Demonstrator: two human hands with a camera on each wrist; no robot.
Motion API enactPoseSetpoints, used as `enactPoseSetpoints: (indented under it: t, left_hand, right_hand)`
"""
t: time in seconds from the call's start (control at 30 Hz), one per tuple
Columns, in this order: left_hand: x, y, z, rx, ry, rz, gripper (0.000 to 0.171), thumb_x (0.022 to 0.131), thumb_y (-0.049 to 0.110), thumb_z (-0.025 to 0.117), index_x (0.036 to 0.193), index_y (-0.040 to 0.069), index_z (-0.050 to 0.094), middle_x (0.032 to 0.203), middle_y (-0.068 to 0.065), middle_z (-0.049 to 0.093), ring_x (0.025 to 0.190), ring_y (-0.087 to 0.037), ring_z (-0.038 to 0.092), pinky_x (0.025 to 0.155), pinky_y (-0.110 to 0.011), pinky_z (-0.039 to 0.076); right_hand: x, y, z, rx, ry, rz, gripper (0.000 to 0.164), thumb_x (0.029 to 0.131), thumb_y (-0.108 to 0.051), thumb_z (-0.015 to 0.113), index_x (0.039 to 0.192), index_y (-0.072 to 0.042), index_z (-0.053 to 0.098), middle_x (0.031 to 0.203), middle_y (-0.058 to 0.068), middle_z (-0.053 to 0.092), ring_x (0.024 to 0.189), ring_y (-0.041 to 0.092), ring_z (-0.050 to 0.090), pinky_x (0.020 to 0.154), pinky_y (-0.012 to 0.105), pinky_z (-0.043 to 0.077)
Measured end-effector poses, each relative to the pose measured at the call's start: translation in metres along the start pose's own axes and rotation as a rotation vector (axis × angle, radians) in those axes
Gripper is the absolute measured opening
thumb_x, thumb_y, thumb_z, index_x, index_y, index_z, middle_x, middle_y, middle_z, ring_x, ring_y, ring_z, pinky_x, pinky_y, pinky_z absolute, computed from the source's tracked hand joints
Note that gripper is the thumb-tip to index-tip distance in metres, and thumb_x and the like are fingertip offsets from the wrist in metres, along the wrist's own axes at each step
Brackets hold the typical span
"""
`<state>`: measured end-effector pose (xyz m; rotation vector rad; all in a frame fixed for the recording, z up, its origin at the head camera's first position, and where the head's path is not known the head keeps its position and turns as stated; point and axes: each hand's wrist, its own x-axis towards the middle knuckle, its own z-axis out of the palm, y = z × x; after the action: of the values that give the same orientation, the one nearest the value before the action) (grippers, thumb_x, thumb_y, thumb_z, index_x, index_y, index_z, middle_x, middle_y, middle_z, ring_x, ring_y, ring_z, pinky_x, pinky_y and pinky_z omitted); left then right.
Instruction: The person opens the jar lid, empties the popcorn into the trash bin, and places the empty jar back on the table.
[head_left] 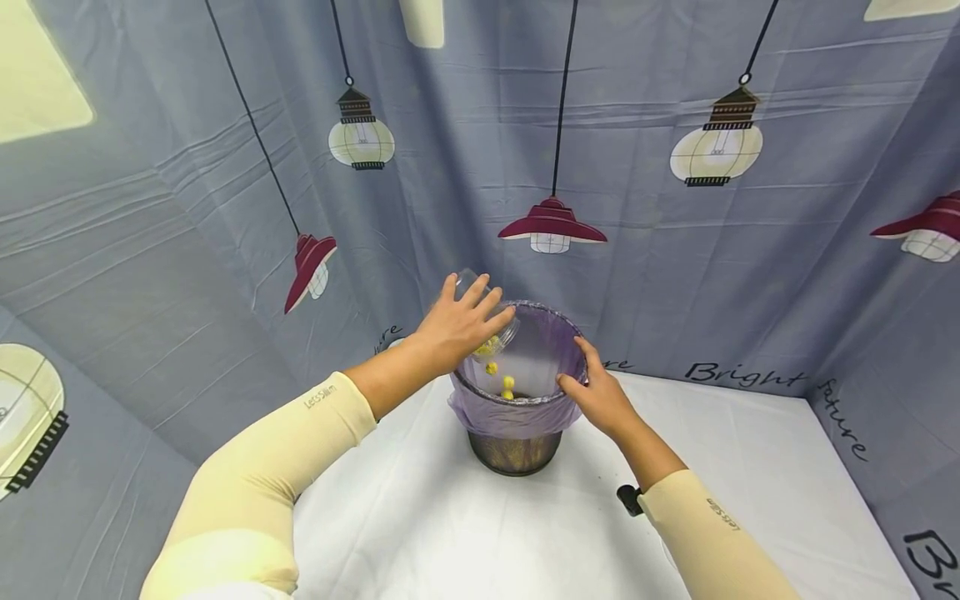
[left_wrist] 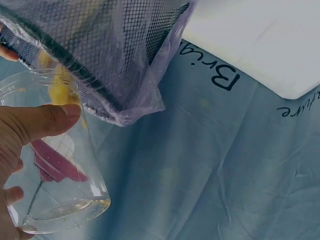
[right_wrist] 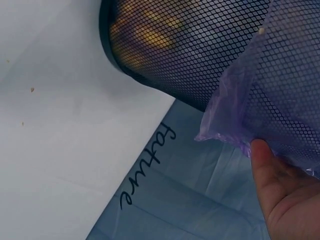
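My left hand [head_left: 459,332] grips a clear jar [left_wrist: 95,182], tipped with its mouth over a black mesh trash bin [head_left: 516,457]. Yellow pieces [head_left: 508,387] drop from the jar into the bin, and some yellow still shows [left_wrist: 62,92] near the jar's mouth. A thin purple bag [head_left: 517,421] lines the bin and folds down outside its rim. On the right side, my right hand [head_left: 602,400] holds the rim through the bag. More yellow contents [right_wrist: 155,37] show through the mesh low in the bin.
The bin stands on a white table [head_left: 420,533]. A small black object [head_left: 628,500] lies beside the right forearm. Tiny crumbs [right_wrist: 32,90] dot the tabletop. A blue-grey curtain [head_left: 637,292] printed with lamps and lettering hangs close behind and around the table.
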<state>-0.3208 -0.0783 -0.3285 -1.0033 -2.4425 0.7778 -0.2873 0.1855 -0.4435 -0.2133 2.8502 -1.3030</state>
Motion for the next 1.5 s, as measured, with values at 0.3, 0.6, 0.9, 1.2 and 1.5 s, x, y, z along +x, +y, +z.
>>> enactPoseSetpoints:
  t: [0.3,0.6,0.9,1.2,1.5]
  left_hand:
    - [0.001,-0.003,-0.006,0.025,-0.005,0.028,0.109,0.057,0.027,0.085,0.143,0.027,0.018,0.147,-0.008,0.020,0.138,-0.033,0.001,0.097,-0.063,0.022]
    - [-0.005,-0.005,-0.007,-0.019,-0.019,-0.013,0.115,0.058,0.023,0.085,0.145,0.030,0.010,0.149,-0.006,0.017,0.138,-0.031,-0.008,0.097,-0.063,0.020]
    - [-0.041,-0.040,0.014,-0.169,0.070,-0.285,0.099,0.070,0.027,0.075,0.145,0.031,0.010,0.148,-0.006,0.018,0.138,-0.029,-0.005,0.092,-0.064,0.024]
    - [-0.108,-0.048,0.064,-0.459,0.117,-0.688,0.111,0.056,0.054,0.079,0.143,0.020,0.019,0.140,-0.009,0.032,0.133,-0.035,0.012,0.091,-0.061,0.022]
    - [-0.157,0.035,0.110,-0.945,0.210,-0.913,0.110,0.046,0.057,0.082,0.132,0.010,0.033,0.117,-0.020,0.052,0.105,-0.037,0.048,0.080,-0.054,0.041]
  right_hand:
    - [0.001,0.000,0.000,-0.065,0.032,-0.009,0.075,0.085,-0.054,0.047,0.143,-0.038,0.003,0.142,0.021,0.031,0.119,0.046,0.040,0.086,0.063,0.037]
    - [0.001,0.001,-0.001,-0.059,0.037,-0.020,0.075,0.084,-0.054,0.047,0.144,-0.038,0.005,0.142,0.020,0.032,0.118,0.045,0.041,0.086,0.062,0.038]
    - [-0.004,0.002,-0.001,-0.037,0.010,-0.017,0.075,0.085,-0.056,0.046,0.144,-0.037,0.003,0.143,0.020,0.029,0.120,0.045,0.039,0.085,0.064,0.037]
    - [-0.004,0.004,-0.002,0.004,-0.026,-0.005,0.075,0.084,-0.058,0.046,0.141,-0.043,0.000,0.148,0.012,0.021,0.128,0.041,0.030,0.091,0.065,0.031]
    - [-0.001,0.004,-0.001,-0.053,0.020,-0.022,0.075,0.084,-0.056,0.046,0.143,-0.038,0.003,0.142,0.019,0.032,0.119,0.044,0.042,0.085,0.063,0.038]
